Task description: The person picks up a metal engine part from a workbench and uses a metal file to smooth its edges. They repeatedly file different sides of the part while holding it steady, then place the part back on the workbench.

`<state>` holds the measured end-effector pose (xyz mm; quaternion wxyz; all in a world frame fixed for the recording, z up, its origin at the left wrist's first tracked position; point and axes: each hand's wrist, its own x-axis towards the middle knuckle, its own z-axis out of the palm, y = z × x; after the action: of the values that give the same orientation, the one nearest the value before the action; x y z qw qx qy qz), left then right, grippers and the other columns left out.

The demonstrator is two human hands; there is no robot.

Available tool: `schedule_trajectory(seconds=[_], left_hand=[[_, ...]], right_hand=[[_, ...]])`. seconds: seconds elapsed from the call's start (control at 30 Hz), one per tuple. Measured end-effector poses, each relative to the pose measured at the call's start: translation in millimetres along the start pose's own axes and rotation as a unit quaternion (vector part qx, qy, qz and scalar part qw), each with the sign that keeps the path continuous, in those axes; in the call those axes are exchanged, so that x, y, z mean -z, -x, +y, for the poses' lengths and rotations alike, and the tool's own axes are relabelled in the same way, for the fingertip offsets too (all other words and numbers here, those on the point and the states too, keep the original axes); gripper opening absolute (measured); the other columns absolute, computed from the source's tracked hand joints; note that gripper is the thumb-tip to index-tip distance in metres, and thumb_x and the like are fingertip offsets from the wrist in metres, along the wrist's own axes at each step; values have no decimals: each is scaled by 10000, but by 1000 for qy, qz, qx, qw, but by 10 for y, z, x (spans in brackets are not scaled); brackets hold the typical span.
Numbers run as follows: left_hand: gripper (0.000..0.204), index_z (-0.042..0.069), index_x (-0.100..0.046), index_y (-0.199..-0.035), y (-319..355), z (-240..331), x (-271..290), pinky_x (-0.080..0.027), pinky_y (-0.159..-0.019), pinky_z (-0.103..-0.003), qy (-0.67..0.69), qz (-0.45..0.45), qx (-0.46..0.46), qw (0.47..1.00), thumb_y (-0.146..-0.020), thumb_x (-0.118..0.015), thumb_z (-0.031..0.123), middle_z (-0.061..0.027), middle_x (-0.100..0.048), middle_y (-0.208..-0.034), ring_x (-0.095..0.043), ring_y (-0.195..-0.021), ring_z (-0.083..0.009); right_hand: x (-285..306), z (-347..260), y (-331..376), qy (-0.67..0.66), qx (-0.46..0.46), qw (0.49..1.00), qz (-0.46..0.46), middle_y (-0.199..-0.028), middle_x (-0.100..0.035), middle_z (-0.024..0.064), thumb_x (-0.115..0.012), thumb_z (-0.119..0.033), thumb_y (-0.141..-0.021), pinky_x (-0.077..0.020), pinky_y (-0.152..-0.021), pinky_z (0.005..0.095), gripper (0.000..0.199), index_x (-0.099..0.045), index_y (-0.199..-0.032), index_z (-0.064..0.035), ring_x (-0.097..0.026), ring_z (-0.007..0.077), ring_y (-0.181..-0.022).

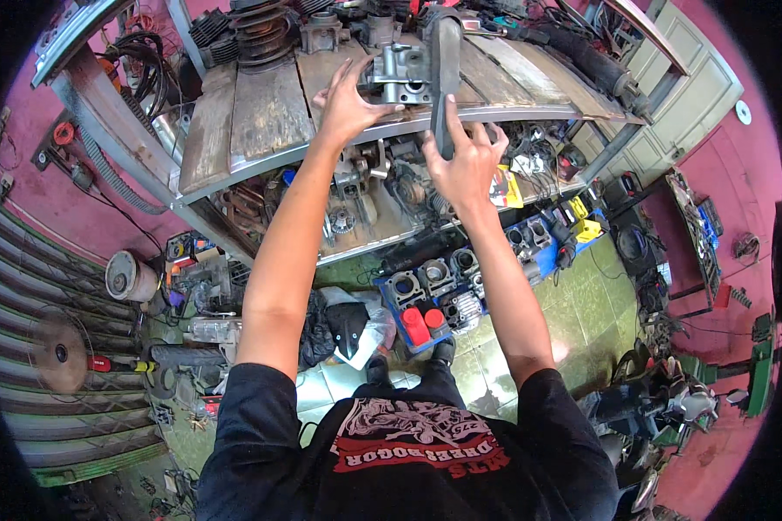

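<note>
Left hand (pixel 349 102): fingers spread, steadying grey engine casting (pixel 401 76) at front edge of plank worktop (pixel 261 113). Right hand (pixel 462 161): closed round dark handle (pixel 444 74) standing over casting. Work under way; casting not removed. Shelf (pixel 365 234) below: spare parts.

Pink walls (pixel 26 217) and green tiled floor (pixel 582 304) are being seen; wooden workbench (pixel 261 113) is being crowded by a corrugated shutter (pixel 26 286).

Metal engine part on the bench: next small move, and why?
Probably close the left hand firmly on the grey metal engine part. Its fingers are spread and only touch the casting at the workbench edge, while the right hand already grips the dark tool handle on it.
</note>
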<state>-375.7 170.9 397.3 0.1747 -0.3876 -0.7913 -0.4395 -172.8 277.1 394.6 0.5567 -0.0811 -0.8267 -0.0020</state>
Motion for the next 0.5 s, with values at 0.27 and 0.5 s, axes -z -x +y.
schedule_trajectory(seconds=[0.27, 0.5], left_hand=[[1125, 256, -499, -1507, 10, 6, 25, -170, -1156, -657, 11, -15, 4, 1000, -536, -927, 630, -167, -382, -1620, -351, -1505, -329], [1125, 246, -492, -1509, -1, 3, -14, -161, -1162, -667, 13, -6, -6, 1000, -544, -928, 626, -178, -388, -1611, -352, -1503, -341]], right_hand=[[100, -115, 510, -45, 6, 997, -69, -798, -681, 87, -770, -249, -786, -375, -1034, 509, 673, -612, -1417, -72, -651, 225, -836], [78, 40, 243, 3, -39, 999, -32, -755, -669, 108, -756, -262, -812, -375, -1015, 511, 663, -599, -1427, -68, -644, 251, -826]])
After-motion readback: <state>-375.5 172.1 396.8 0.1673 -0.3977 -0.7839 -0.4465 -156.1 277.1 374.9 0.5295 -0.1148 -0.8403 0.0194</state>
